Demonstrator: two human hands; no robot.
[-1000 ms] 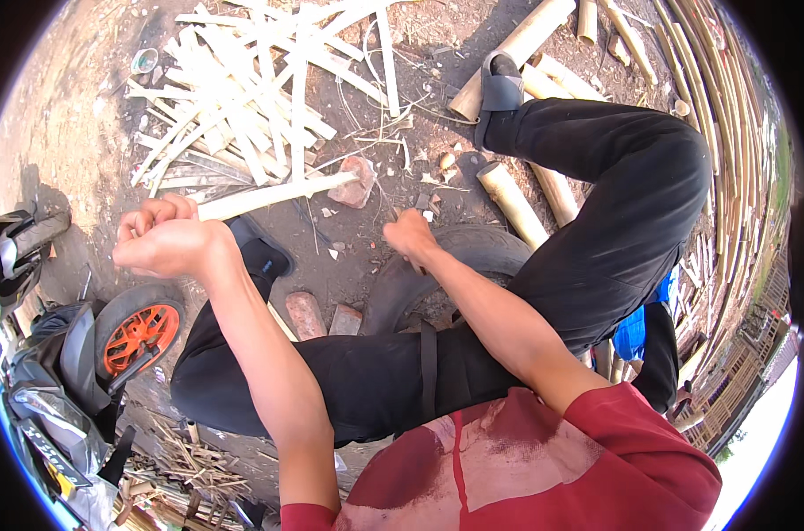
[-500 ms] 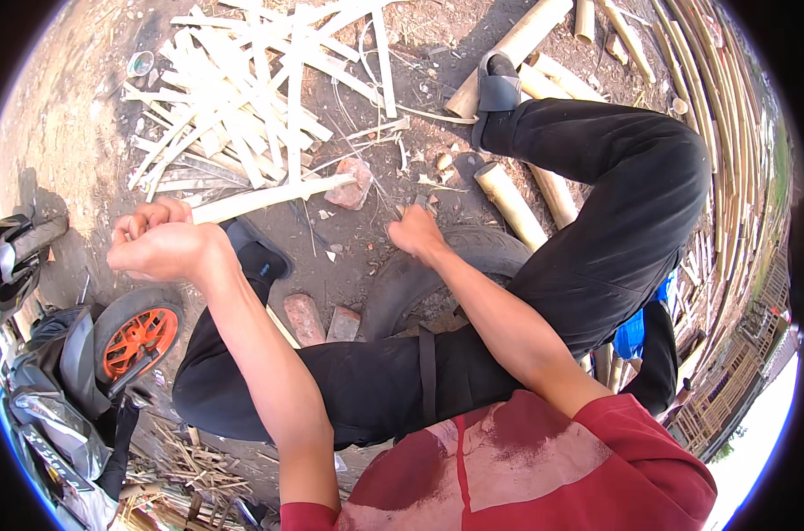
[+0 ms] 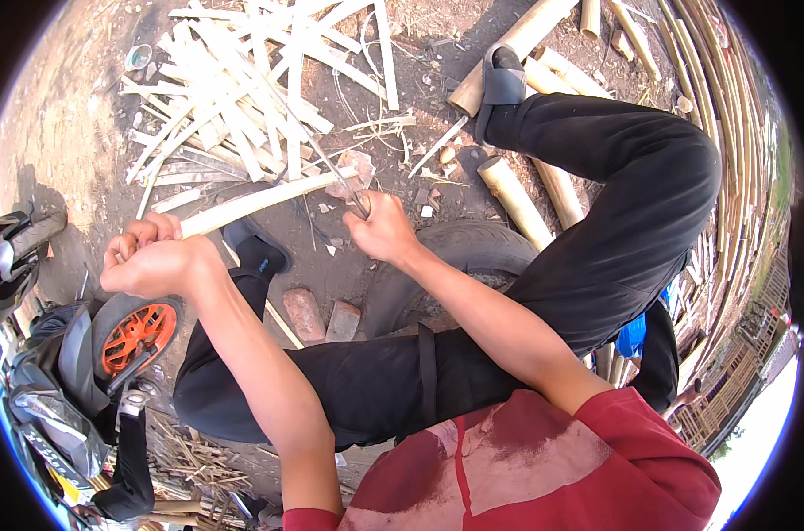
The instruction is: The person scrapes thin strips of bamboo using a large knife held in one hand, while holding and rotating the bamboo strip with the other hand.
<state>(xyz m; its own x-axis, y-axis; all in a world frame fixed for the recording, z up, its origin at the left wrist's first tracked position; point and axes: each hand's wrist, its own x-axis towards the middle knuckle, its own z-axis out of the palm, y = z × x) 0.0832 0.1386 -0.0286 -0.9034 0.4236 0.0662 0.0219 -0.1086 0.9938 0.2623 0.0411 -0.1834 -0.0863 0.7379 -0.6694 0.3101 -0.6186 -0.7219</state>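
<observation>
Strip [image 3: 262,202] gripped by left hand [image 3: 150,257], knife [image 3: 319,147] by right hand [image 3: 382,228]. Shaving judged in hand; steady strip required.

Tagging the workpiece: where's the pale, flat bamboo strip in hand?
Head view, left of centre: the pale strip runs from the person's bare left hand to the rough pinkish stone chunk.

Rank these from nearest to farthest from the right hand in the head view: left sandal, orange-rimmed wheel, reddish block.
1. Reddish block: just beyond the right hand, slightly left.
2. Left sandal: left of that hand, on the left foot.
3. Orange-rimmed wheel: farther left, lower in view.
</observation>
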